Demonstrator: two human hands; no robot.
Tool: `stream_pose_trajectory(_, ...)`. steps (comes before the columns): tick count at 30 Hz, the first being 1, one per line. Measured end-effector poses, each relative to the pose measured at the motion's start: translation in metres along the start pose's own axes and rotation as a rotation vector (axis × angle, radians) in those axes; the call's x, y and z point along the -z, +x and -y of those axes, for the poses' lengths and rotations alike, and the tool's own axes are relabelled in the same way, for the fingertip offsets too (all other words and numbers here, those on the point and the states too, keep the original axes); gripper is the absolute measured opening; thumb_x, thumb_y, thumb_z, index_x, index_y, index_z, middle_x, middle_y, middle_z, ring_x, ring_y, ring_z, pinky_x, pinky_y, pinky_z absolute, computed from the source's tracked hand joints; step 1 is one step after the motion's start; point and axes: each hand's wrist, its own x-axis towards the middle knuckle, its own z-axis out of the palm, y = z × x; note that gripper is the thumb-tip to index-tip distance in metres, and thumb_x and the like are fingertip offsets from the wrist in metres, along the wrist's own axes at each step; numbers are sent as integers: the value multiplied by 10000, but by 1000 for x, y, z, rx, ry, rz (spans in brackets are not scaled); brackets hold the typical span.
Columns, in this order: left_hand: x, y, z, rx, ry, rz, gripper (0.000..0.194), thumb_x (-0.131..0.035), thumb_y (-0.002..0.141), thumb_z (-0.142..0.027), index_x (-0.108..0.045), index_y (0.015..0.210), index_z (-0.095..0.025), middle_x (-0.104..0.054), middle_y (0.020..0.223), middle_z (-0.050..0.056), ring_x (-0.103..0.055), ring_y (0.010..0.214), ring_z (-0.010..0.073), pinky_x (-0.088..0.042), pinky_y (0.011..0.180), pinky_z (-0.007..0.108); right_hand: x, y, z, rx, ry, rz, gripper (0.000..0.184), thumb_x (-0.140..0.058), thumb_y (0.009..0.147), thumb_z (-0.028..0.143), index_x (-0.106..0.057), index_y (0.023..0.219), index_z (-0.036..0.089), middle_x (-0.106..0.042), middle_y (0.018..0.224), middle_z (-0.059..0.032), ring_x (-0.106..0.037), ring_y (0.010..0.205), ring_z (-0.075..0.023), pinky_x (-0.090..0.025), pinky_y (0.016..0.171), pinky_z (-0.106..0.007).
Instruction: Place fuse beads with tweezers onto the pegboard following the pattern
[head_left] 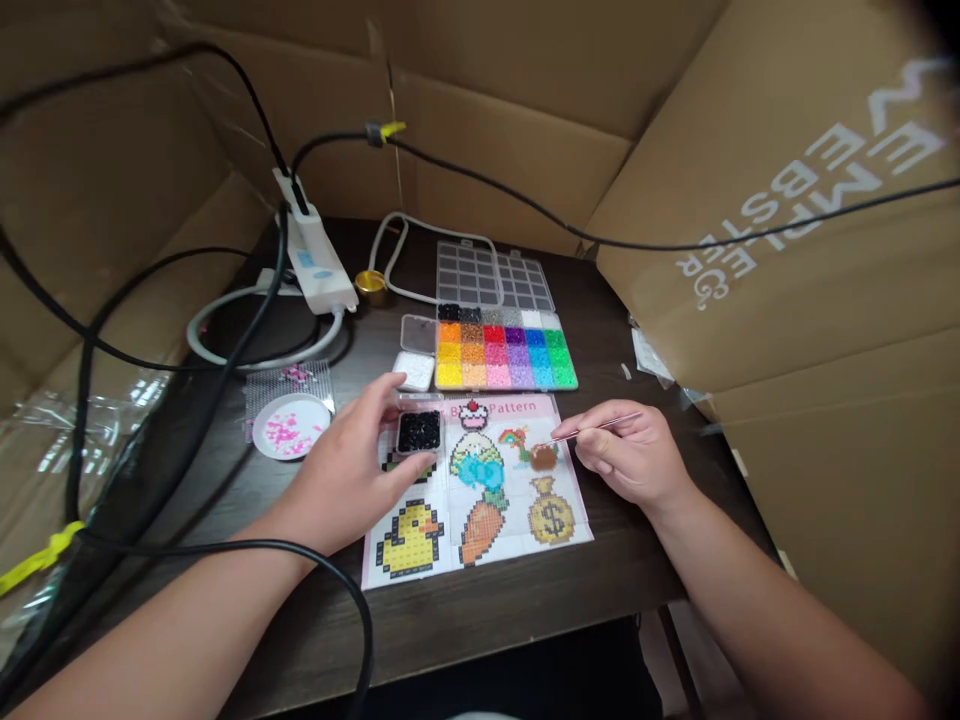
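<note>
My left hand point(349, 460) curls its thumb and fingers around a small clear box of black beads point(419, 432), which sits at the upper left of a printed bead pattern sheet point(517, 552). In my right hand point(634, 460) thin tweezers point(604, 424) are pinched, their tip pointing left over the sheet near a brown bead patch point(544, 457). Turquoise beads point(480, 472) lie in the sheet's middle, and a cupcake bead figure point(474, 417) rests at its top. Printed duck, carrot and money bag pictures show below. A box of white beads point(414, 371) stands behind my left fingers.
A multi-coloured bead case point(506, 350) lies open at the back. Left are a white dish of pink beads point(291, 426), a clear pegboard point(259, 383) and a power strip point(321, 260). Black cables point(330, 560) cross the left side and foreground; cardboard walls point(510, 150) surround the table.
</note>
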Motion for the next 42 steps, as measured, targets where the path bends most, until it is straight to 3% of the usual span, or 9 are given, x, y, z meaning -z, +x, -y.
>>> stream_pose_trajectory(7,-1,-3,3,3,-35,-19,746,-694,817,-421,-411,1466,-184,-669,1267,152,-668,1144,308,-548,1002,493,-38,81,33,165,-47,-94,130,-861,752,320,-793,738,210,-797,762,-62,-417,395,-43,-294,395,-229)
stream_pose_trajectory(10,-2,-3,4,-6,-45,-27,722,-697,819,-394,-418,1457,-203,-680,1260,139,-673,1142,305,-547,1002,496,-52,109,29,139,-93,-145,153,-840,718,322,-776,714,183,-730,620,-34,-397,391,-53,-284,395,-237)
stream_pose_trajectory(14,-1,-3,2,0,-61,-16,728,-705,817,-368,-417,1464,-198,-671,1284,144,-675,1137,302,-544,1007,497,-62,119,13,67,-307,-208,134,-785,723,288,-760,708,158,-617,503,2,-450,427,-83,-315,418,-244)
stream_pose_trajectory(20,-2,-3,2,6,-61,-19,727,-713,813,-359,-420,1462,-218,-669,1291,132,-676,1140,296,-540,1020,491,-61,115,2,79,-416,-280,195,-774,731,349,-736,696,161,-656,596,-39,-608,584,-158,-402,471,-266)
stream_pose_trajectory(26,-3,-3,4,-17,-39,-31,722,-714,822,-381,-419,1461,-221,-673,1287,127,-680,1141,305,-548,1005,490,-59,115,-4,66,-360,-293,234,-795,733,389,-728,692,168,-651,588,-36,-587,552,-148,-411,472,-273)
stream_pose_trajectory(31,-3,-3,6,-14,-33,-27,728,-713,820,-396,-415,1460,-218,-684,1266,125,-677,1144,303,-548,1003,488,-54,109,7,52,-295,-300,265,-819,745,407,-745,730,153,-587,503,5,-465,425,-101,-349,408,-255)
stream_pose_trajectory(37,-2,-2,2,-10,-22,-34,735,-724,800,-405,-425,1447,-226,-704,1210,109,-691,1116,304,-563,976,465,-30,58,35,70,-335,-318,214,-830,791,392,-820,798,178,-688,632,-39,-477,468,-97,-355,424,-257)
stream_pose_trajectory(42,0,0,-1,-13,-3,-29,751,-721,799,-441,-415,1449,-221,-703,1178,109,-694,1087,314,-573,957,478,0,3,24,32,-346,-304,172,-795,863,382,-852,898,224,-785,830,-87,-515,527,-121,-420,478,-291)
